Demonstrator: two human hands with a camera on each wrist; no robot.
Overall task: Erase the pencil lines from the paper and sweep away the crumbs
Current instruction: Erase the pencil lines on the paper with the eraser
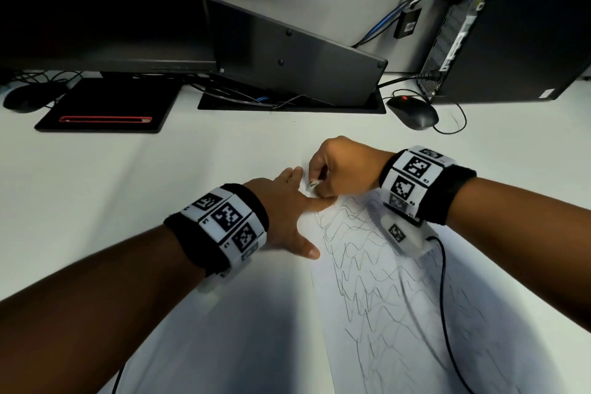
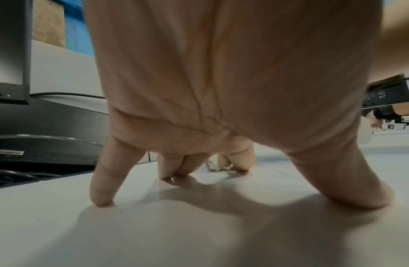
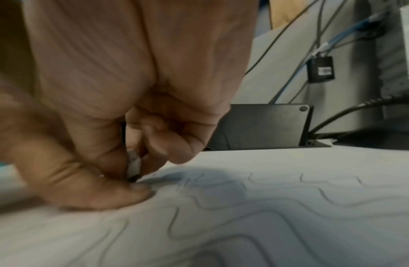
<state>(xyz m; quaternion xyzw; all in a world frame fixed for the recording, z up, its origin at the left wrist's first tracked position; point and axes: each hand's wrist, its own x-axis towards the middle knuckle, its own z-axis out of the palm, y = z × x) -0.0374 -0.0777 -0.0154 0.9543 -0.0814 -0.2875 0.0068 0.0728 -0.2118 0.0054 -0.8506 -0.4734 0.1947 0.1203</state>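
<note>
Leftmost, the left hand (image 1: pixel 281 217) lies spread, fingers straight, pressing the white sheet of paper (image 1: pixel 399 313) onto the white bench (image 1: pixel 224 153); just right of it, touching its forefinger, the right hand (image 1: pixel 345 166) pinches a small white eraser (image 1: pixel 312 185) against the paper's wavy pencil lines (image 1: pixel 367 253).

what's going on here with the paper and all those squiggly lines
A person is erasing pencil lines from a sheet of paper on a white desk. The right hand pinches a small eraser against the paper's far corner. The left hand lies spread flat beside it, fingertips on the paper's edge as if to steady it. Most of the wavy lines remain, so the job looks barely begun. No crumbs can be made out.
</note>
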